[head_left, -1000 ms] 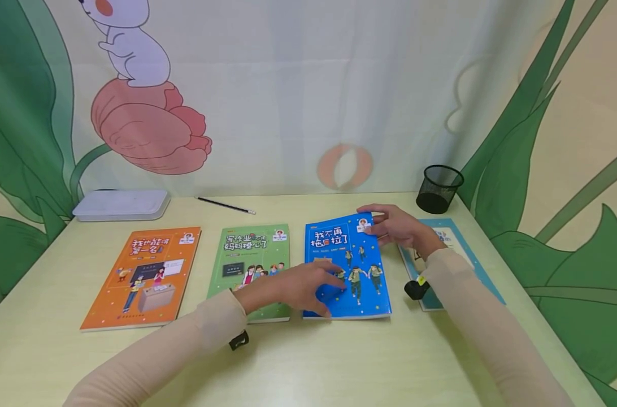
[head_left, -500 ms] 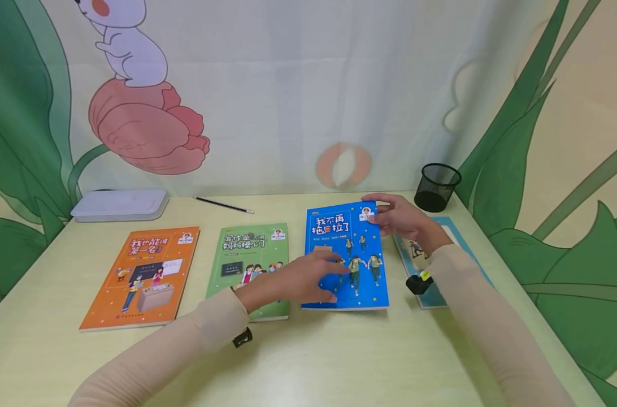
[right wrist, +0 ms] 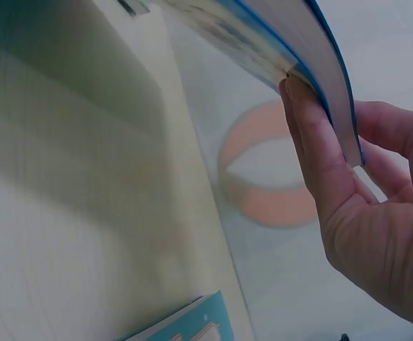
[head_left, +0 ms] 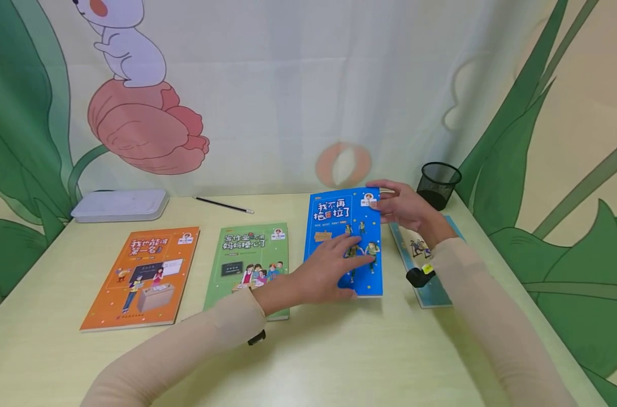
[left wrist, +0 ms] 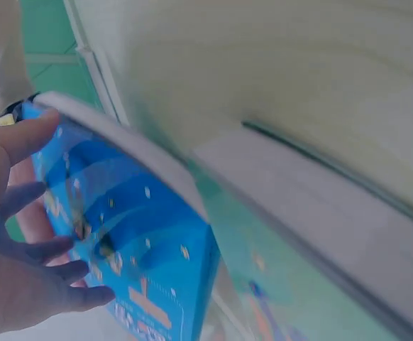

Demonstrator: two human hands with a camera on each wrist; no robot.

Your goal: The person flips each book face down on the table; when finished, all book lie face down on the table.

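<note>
A blue paperback book (head_left: pixel 336 229), its cover facing me, is raised off the table on the right of the middle. My right hand (head_left: pixel 407 209) pinches its upper right corner; in the right wrist view the fingers (right wrist: pixel 316 142) lie behind the back cover, the thumb on the other side. My left hand (head_left: pixel 324 274) is over the lower left of the cover with its fingers spread. The left wrist view has its thumb (left wrist: pixel 36 135) at the book's bottom edge. Left of it lies a green book (head_left: pixel 252 243), partly hidden by the left wrist.
An orange book (head_left: pixel 140 277) lies far left; a teal book (head_left: pixel 438 291) lies under the right forearm. At the table's back are a pale pencil case (head_left: pixel 120 204), a black pencil (head_left: pixel 222 203) and a black mesh pen holder (head_left: pixel 438 183). A printed curtain (head_left: pixel 268 113) hangs behind.
The blue book has risen off the table and moved away from me, its right hand corner leading. My left hand has shifted right over its cover.
</note>
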